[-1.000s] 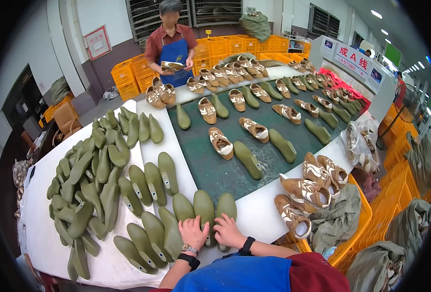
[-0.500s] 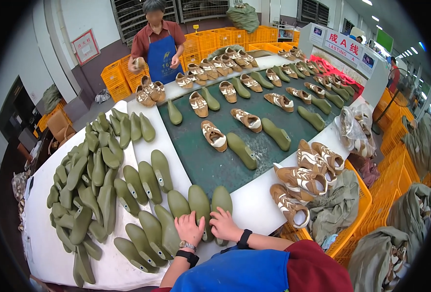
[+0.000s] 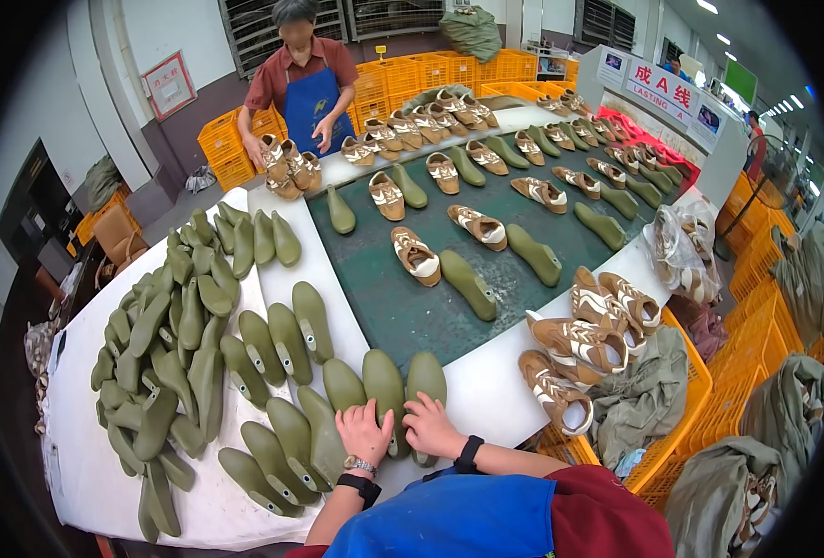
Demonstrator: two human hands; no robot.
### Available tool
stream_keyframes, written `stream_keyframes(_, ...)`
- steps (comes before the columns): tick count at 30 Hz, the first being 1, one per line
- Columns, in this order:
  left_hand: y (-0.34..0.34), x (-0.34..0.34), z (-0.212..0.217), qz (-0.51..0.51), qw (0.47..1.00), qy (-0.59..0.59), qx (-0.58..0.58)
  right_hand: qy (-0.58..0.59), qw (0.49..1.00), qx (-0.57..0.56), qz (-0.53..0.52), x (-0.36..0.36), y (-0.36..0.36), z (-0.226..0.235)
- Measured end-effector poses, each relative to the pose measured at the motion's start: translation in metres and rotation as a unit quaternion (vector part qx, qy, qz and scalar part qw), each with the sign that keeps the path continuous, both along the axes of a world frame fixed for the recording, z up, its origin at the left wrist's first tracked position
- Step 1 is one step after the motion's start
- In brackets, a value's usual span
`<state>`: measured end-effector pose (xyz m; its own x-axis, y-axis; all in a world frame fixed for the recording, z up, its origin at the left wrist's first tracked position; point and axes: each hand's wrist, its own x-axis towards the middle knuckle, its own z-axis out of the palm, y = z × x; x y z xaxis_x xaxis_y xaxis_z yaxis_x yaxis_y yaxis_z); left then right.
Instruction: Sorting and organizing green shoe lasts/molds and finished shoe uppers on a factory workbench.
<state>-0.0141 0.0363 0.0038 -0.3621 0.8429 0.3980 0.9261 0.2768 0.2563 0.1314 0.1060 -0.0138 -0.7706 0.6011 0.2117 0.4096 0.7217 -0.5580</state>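
My left hand point(image 3: 364, 433) rests on green shoe lasts at the table's near edge, its fingers spread over the lower parts of the left last point(image 3: 343, 381) and the middle last point(image 3: 383, 379). Close beside it, my right hand point(image 3: 431, 427) lies with fingers apart on the right last point(image 3: 427, 374), reaching toward the middle one. Neither hand is wrapped around a last. More lasts stand in rows to the left, including a nearby last point(image 3: 289, 433). Beyond them is a heaped pile of lasts point(image 3: 156, 423).
Brown-and-white sneakers and lasts lie across a dark green belt point(image 3: 361, 302). Several sneakers point(image 3: 561, 344) are stacked at the right, by an orange crate point(image 3: 700, 367) with grey-green cloth. Across the table, a person in a blue apron point(image 3: 312, 107) touches stacked sneakers point(image 3: 282, 172).
Both my hands stay on the lasts. The person opposite has lowered a hand onto the stacked sneakers. The view has shifted slightly.
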Motion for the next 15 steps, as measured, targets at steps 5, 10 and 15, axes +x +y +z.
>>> stream_keyframes(5, 0.0006, 0.0004, 0.0029, 0.0, 1.0, 0.003, -0.001, 0.001, 1.0, 0.013, -0.011, -0.0005, -0.0003, 0.0051)
stream_keyframes(10, 0.0006, -0.0001, 0.0021, -0.001, 1.0, 0.008, 0.006, -0.009, 1.0, 0.002, -0.004, -0.0004, -0.0002, 0.0055)
stream_keyframes(15, -0.0008, -0.001, -0.001, 0.001, 1.0, 0.004, 0.012, -0.001, 1.0, -0.003, -0.007, -0.0011, -0.0024, 0.0062)
